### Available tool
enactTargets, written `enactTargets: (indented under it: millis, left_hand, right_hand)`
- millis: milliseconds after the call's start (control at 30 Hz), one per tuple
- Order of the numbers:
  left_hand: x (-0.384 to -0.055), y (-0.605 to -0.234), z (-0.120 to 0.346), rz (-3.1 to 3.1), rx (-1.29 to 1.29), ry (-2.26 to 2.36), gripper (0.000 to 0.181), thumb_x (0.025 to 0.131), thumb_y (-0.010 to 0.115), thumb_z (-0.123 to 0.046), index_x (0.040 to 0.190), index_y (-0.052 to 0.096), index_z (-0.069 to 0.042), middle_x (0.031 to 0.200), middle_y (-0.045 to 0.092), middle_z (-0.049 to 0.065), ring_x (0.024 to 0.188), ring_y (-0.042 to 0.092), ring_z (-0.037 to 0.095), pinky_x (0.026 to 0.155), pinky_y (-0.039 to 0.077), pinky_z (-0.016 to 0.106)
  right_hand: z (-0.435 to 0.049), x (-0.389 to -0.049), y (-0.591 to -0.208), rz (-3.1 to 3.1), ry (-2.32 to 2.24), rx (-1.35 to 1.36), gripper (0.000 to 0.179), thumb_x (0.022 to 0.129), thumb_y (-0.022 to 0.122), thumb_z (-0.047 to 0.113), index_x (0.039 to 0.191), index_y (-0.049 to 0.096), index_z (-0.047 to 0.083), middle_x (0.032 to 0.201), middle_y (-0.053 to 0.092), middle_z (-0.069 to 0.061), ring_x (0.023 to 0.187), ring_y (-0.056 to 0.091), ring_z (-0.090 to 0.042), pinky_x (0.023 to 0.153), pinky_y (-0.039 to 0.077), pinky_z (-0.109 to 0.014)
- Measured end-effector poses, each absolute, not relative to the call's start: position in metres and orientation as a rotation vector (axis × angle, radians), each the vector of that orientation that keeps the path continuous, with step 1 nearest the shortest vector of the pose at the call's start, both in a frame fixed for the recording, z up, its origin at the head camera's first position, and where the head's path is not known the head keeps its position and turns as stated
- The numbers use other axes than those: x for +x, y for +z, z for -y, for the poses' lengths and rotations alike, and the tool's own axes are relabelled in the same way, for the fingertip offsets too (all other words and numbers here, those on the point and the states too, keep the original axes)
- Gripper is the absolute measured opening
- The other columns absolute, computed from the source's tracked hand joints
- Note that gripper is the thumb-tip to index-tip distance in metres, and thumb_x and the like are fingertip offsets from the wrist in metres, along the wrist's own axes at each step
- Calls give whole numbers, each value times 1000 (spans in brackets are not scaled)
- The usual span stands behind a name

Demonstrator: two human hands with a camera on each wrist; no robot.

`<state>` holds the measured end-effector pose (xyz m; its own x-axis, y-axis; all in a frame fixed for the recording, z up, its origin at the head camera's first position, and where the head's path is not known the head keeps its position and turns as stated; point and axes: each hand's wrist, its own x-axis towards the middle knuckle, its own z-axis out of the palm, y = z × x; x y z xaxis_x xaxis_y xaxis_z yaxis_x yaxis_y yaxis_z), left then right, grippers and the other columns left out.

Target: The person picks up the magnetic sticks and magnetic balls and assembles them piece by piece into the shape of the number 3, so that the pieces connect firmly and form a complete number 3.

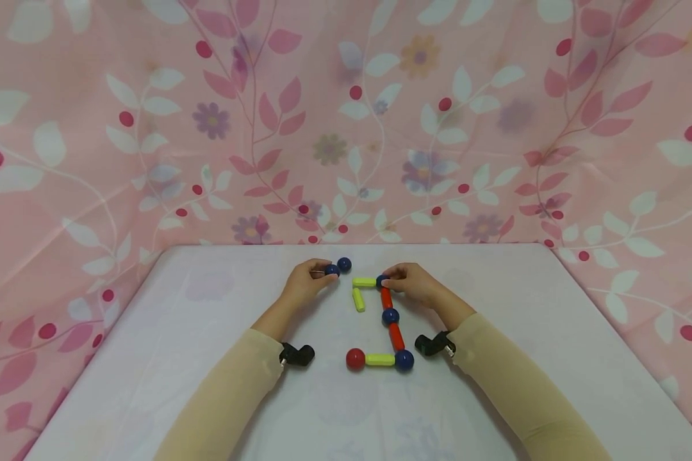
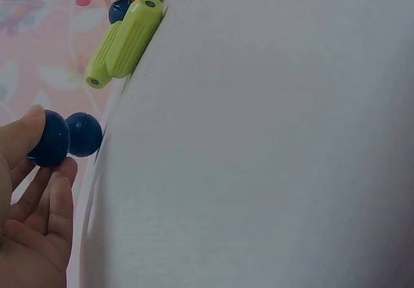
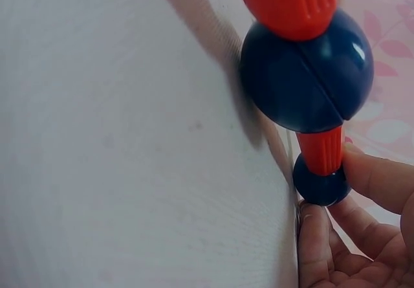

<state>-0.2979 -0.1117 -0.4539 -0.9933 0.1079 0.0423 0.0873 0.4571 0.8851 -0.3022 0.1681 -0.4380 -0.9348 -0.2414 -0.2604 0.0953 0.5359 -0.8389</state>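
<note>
My left hand [image 1: 303,283] pinches a dark blue ball [image 1: 332,271] between thumb and fingers. A second blue ball [image 2: 85,134] sits right beside it, looking close to touching. At the far end of a ball-and-rod chain, my right hand [image 1: 416,283] pinches a blue corner ball [image 1: 382,282]. From that ball a yellow-green rod [image 1: 364,282] points left, and a red rod [image 1: 386,298] runs toward me to a middle blue ball [image 1: 390,316]. Another yellow-green rod [image 1: 359,300] lies angled by the first one's left end; whether they touch is unclear.
Nearer me the chain continues through a red rod [image 1: 396,337] to a blue ball [image 1: 403,360], then a yellow-green rod [image 1: 380,360] and a red ball [image 1: 355,359]. A white cloth covers the table [image 1: 207,384]; a pink floral curtain [image 1: 334,128] hangs behind its far edge.
</note>
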Motion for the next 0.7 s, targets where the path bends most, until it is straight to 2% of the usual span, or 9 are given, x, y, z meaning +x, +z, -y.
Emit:
enactTargets:
  millis: [367, 700]
  left_hand:
    - [-293, -455, 106, -2637, 244, 1518, 40, 89, 78, -27, 122, 67, -8, 112, 70, 6, 102, 65, 19, 89, 53, 35]
    - [-294, -462, 99, -2626, 313, 1512, 36, 91, 76, -26, 121, 67, -7, 114, 71, 5, 104, 66, 17, 91, 53, 34]
  right_hand:
    - [-167, -303, -439, -2429, -1362, -119, 34, 96, 70, 24, 125, 65, 6, 108, 63, -10, 96, 54, -25, 83, 48, -31]
    - [-168, -303, -438, -2434, -1357, -114, 34, 96, 70, 23, 125, 65, 5, 108, 62, -10, 95, 54, -25, 82, 48, -31]
